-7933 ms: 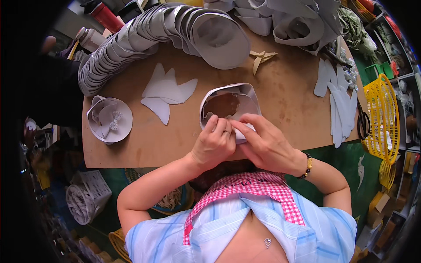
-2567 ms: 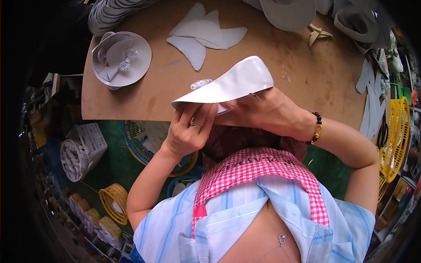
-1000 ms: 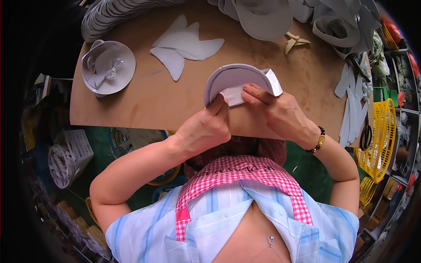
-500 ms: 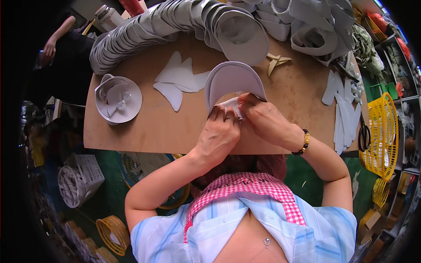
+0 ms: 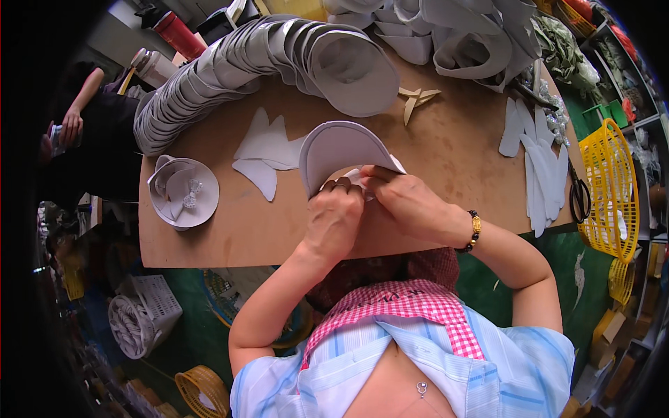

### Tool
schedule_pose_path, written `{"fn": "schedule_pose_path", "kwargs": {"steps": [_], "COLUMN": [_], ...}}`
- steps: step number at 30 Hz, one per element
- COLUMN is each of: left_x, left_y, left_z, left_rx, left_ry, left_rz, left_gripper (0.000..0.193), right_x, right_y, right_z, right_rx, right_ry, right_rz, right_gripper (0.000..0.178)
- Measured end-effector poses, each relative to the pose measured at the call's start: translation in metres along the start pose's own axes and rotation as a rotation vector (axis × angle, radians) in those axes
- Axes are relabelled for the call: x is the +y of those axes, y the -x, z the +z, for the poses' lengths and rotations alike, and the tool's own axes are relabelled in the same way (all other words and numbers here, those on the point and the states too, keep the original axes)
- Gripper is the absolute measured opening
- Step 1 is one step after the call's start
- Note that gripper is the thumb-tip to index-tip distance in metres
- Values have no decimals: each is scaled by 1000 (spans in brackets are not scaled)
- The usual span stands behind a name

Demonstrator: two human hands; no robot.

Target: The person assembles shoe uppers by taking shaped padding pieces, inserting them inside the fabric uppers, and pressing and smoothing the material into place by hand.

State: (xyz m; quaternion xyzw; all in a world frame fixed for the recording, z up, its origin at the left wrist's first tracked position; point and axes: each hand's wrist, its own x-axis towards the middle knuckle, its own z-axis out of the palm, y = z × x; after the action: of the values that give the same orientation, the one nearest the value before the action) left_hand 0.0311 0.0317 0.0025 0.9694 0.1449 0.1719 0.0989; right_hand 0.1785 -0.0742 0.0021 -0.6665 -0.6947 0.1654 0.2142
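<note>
- Person in checked apron (image 5: 397,299) at the table's near edge; green floor (image 5: 540,279) shows below, white crate (image 5: 162,301) lower left.
- 2 hands meet at mid-table, just inside the near edge. Left hand (image 5: 336,217): fingers bunched, gripping the near-left rim (thumb hidden). Right hand (image 5: 412,203): fingers pressed together, pinching the white band at the opening.
- White visor (image 5: 346,143) held between them, brim away from the person, over the brown table (image 5: 456,157); can't tell if it touches.
- Left, near the curved left edge: 1 finished-looking visor (image 5: 207,202) with clear bow (image 5: 191,194).
- Just left of the held brim: pointed white cutouts (image 5: 261,150), overlapping.
- Right, well apart from the hands: long white strips (image 5: 545,174), black scissors (image 5: 579,198) at the edge, yellow basket (image 5: 613,191) beyond.
- Brown surface shows between right hand and strips.
- Beyond brim: 3-pronged beige pieces (image 5: 416,102), then arched visor stack (image 5: 240,63).
- Far left: co-worker's hand (image 5: 72,127); back: red bottle (image 5: 179,35).
</note>
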Motion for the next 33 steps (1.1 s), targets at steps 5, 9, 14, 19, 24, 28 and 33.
{"fn": "schedule_pose_path", "kwargs": {"steps": [5, 9, 14, 19, 24, 28, 33], "left_x": [-6, -19, -23, -15, -12, -7, -9], "left_y": [5, 13, 9, 8, 6, 3, 6], "left_z": [-7, -7, -9, -8, -8, -7, -10], "left_rx": [-33, -75, -73, -70, -47, -71, -163], "left_ry": [11, -182, -120, 43, 69, 70, -161], "left_rz": [107, 354, 370, 208, 132, 40, 203], "left_gripper": [15, 24, 21, 17, 15, 17, 18], "right_x": [1, 4, 10, 6, -1, -4, 6], "right_y": [4, 11, 6, 4, 0, -1, 8], "right_z": [4, -4, -4, -2, 4, 3, 4], "right_rx": [171, 158, 208, 105, 127, 97, 195], "right_ry": [98, 116, 151, 245, 421, 441, 177], "right_rz": [-112, -239, -311, -222, -205, -151, -228], "right_gripper": [28, 29, 24, 23, 20, 21, 28]}}
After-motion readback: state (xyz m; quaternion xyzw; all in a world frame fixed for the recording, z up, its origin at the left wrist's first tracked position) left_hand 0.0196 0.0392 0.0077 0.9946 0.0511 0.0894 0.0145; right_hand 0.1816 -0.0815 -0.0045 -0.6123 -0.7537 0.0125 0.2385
